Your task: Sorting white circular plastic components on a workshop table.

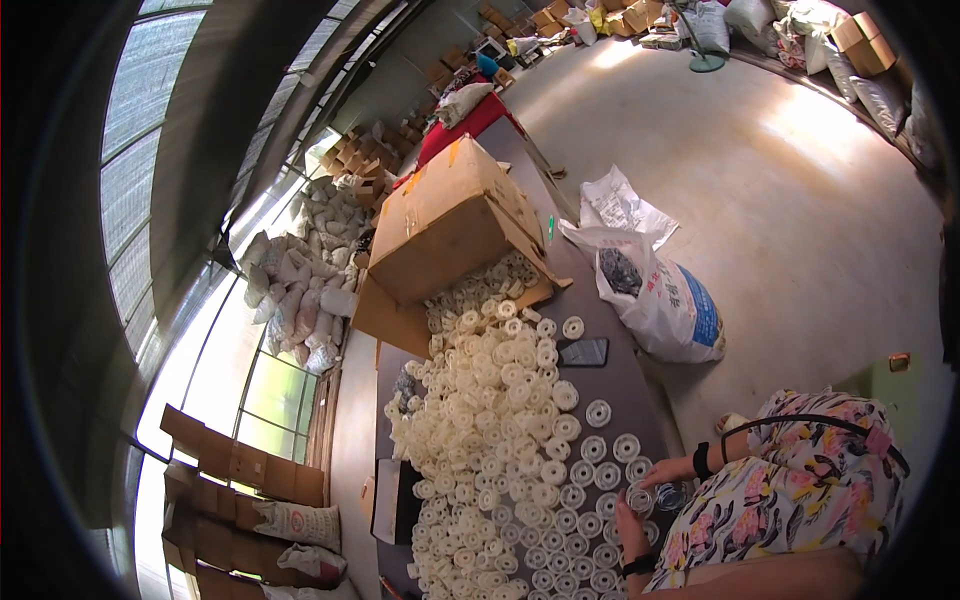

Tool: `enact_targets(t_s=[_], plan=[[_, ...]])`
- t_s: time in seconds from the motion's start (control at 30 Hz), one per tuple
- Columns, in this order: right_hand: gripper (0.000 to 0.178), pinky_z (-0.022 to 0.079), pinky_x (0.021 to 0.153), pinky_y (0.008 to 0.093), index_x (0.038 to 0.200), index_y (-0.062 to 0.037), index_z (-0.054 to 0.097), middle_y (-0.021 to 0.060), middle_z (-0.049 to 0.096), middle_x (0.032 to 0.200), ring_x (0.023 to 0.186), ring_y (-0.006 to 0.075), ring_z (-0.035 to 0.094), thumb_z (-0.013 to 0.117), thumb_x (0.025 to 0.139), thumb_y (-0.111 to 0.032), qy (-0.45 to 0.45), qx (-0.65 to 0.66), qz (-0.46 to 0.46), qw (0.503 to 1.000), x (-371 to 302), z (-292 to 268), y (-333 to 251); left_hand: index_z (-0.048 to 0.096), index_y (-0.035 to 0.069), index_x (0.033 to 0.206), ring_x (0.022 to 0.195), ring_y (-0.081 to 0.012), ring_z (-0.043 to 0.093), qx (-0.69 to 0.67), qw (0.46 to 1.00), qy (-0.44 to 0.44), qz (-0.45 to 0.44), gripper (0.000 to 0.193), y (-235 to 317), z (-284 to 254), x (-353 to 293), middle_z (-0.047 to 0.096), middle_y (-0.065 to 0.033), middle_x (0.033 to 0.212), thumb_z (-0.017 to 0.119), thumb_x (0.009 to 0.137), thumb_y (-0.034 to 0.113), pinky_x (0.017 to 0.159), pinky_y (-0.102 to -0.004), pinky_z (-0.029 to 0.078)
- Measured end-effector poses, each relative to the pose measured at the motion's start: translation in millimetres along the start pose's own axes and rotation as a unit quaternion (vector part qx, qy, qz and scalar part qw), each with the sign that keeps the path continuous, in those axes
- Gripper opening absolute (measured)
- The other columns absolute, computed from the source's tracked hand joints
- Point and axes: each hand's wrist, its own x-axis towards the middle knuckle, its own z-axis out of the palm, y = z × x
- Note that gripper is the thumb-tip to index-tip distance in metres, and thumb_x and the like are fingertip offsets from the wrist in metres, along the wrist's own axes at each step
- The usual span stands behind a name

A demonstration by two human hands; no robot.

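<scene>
Right hand (668, 471) and left hand (632, 530) close together, round pale plastic piece (640, 497) between them, can't tell if clamped, over desk (628, 395), beside similar discs (580, 543), heap (500, 385) out of tipped carton (430, 225).

The view's lower edge cuts off the heap of white plastic wheels (505, 400).

Daylight through left windows (212, 355); floor (815, 125) glaring; edges dark, bowed.
</scene>
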Motion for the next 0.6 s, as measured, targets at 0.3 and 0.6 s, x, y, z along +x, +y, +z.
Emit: enact_targets(t_s=[0.3,0.6], plan=[[0.045,0.043,0.073,0.0273,0.098,0.0017,0.06,0.0076,0.06,0.094,0.083,0.0129,0.054,0.057,0.079,-0.039,0.015,-0.01,0.022,1.0,3.8,-115.1,-62.3,0.039,0.0,0.119,0.097,-0.0232,0.054,0.146,0.982,-0.05,0.113,0.036,4.6,58.8,108.8,0.05,-0.0139,0.111,0.043,0.086,0.014,0.078,-0.0328,0.047],[0.043,0.044,0.066,0.0266,0.093,0.0005,0.062,0.0045,0.061,0.08,0.072,0.0092,0.054,0.053,0.081,-0.04,-0.038,-0.072,-0.03,0.996,27.1,-191.3,-57.0,0.042,-0.005,0.113,0.09,-0.0268,0.057,0.328,0.923,-0.16,0.125,0.038,18.2,96.6,154.0,0.055,-0.015,0.098,0.055,0.079,0.01,0.077,-0.0377,0.049]])
